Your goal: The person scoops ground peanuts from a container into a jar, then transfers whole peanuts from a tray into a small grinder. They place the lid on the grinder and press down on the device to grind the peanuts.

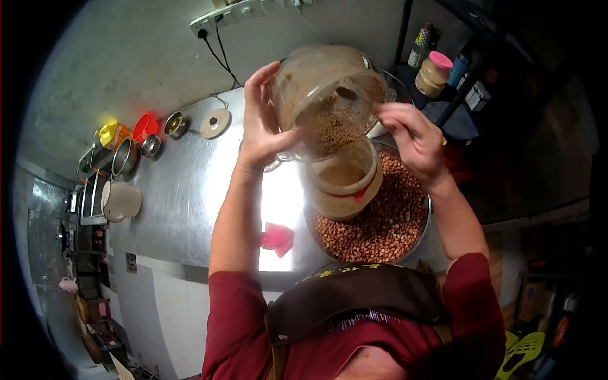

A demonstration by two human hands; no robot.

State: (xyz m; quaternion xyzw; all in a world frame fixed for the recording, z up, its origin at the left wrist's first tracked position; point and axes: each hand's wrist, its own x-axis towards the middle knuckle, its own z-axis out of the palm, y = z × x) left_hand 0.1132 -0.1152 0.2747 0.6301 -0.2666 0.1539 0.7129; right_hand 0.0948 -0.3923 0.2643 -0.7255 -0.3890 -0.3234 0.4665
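Observation:
My left hand (261, 126) grips the side of a large clear tub (297, 69), which is tilted with its mouth down over a second tub. Brown crumbly bits (339, 126) lie inside the tilted tub near its rim. My right hand (415, 136) is closed at the tub's right side; what its fingers pinch is too small to make out. Below the mouth stands a whitish round tub (342, 190), open at the top, with some brown contents. That tub rests in a wide metal pan full of reddish-brown nuts or beans (392, 221).
A pink cloth (277, 239) lies on the steel table (183, 209). Metal bowls (125, 156), a red basin (145, 126), a beige pot (120, 201) and a round lid (215, 123) stand at the left. A pink-lidded jar (434, 75) is on the right shelf.

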